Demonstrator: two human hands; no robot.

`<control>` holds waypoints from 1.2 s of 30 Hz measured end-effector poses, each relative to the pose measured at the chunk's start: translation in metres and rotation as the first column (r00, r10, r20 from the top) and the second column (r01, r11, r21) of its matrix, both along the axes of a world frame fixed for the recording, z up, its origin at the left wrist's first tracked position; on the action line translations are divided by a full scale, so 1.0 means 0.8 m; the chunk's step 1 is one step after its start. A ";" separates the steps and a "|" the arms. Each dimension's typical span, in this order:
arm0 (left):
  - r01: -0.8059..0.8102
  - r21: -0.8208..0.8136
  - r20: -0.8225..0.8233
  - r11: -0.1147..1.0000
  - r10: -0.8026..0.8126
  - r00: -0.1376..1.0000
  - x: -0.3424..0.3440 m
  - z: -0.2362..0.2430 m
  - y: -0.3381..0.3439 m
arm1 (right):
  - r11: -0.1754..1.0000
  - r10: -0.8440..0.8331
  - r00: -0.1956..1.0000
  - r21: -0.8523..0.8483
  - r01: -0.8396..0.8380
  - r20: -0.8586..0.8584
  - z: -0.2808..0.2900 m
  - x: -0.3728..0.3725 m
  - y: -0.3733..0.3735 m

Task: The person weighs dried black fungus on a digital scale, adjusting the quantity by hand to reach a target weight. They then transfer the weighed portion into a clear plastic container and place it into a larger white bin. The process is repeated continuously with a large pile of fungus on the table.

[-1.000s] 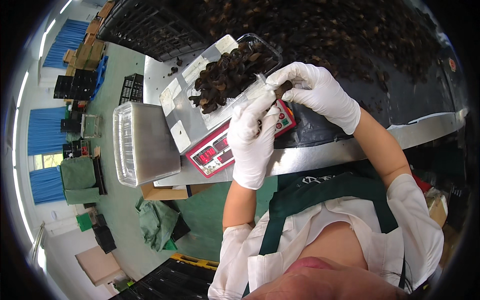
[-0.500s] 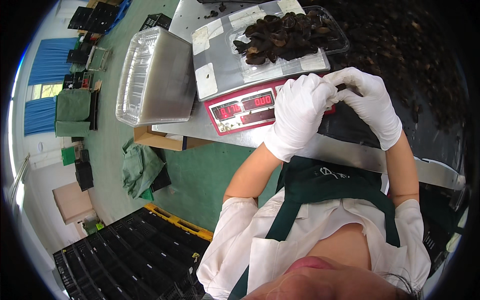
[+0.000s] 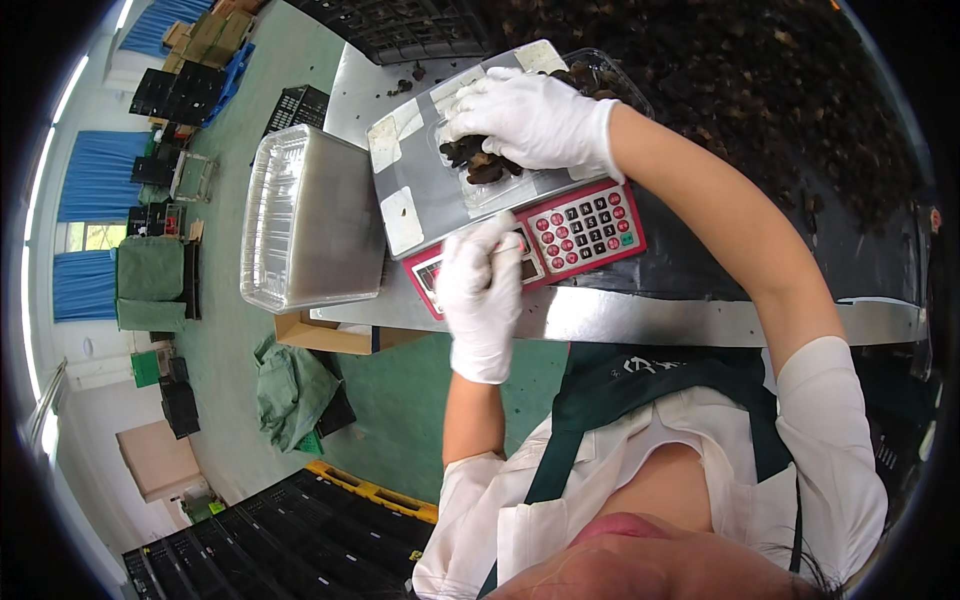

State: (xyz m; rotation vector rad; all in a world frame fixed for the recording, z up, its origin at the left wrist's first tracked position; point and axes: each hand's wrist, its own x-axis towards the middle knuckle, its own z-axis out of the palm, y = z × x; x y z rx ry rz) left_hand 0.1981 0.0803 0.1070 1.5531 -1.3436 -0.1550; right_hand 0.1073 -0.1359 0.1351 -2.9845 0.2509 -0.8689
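On the metal tabletop (image 3: pixel 350 95), a clear tray (image 3: pixel 628 80) of dark pieces (image 3: pixel 487 168), slanting lengthwise far-right atop the scale (image 3: pixel 585 235), is partly covered by the nearer, bent-fingered right hand (image 3: pixel 535 120), grip hidden, the curled left hand (image 3: pixel 480 275) being held bodyward, contents unseen.

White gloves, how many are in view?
2: one on the left hand, partly covering the red electronic scale; one on the right hand, over dark brown, frilly pieces.

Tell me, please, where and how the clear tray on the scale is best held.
Probably take the clear tray by its right-end rim, coming from the right: there the rim appears to reach past the scale's platform, while the right hand and dark pieces cover much of the tray's middle.
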 end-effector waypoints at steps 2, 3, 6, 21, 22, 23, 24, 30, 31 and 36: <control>-0.103 0.016 0.079 0.995 0.102 0.992 0.039 0.003 0.012 | 0.986 0.032 0.982 0.152 -0.060 0.184 0.013 -0.023 -0.011; -0.144 0.007 -0.051 0.989 0.145 0.988 0.054 0.009 0.018 | 0.966 0.052 0.960 0.228 -0.118 0.275 0.023 -0.033 -0.014; -0.142 0.081 -0.214 0.987 0.156 0.964 0.112 0.025 0.032 | 0.882 -0.178 0.956 0.469 0.050 0.234 0.058 -0.099 -0.027; 0.321 0.504 -0.433 0.802 -0.087 0.897 0.179 0.081 -0.081 | 0.290 -0.466 0.875 0.912 0.289 -0.129 -0.028 -0.173 -0.063; 0.322 0.520 -0.431 0.791 -0.082 0.898 0.177 0.080 -0.085 | 0.291 -0.469 0.876 0.918 0.270 -0.109 -0.031 -0.171 -0.066; 0.322 0.537 -0.431 0.780 -0.075 0.899 0.176 0.076 -0.088 | 0.274 -0.475 0.873 0.924 0.267 -0.111 -0.032 -0.168 -0.068; 0.331 0.554 -0.419 0.764 -0.088 0.904 0.176 0.072 -0.092 | 0.256 -0.482 0.869 0.930 0.263 -0.113 -0.033 -0.164 -0.069; 0.387 0.611 -0.513 0.691 -0.027 0.858 0.162 0.062 -0.098 | 0.447 -0.480 0.869 0.819 0.361 -0.121 -0.049 -0.145 -0.065; 0.391 0.619 -0.521 0.682 -0.016 0.853 0.156 0.063 -0.099 | 0.466 -0.476 0.869 0.799 0.381 -0.137 -0.053 -0.145 -0.069; 0.416 0.616 -0.573 0.669 0.018 0.819 0.141 0.053 -0.112 | 0.472 -0.527 0.849 0.813 0.340 -0.049 -0.070 -0.146 -0.068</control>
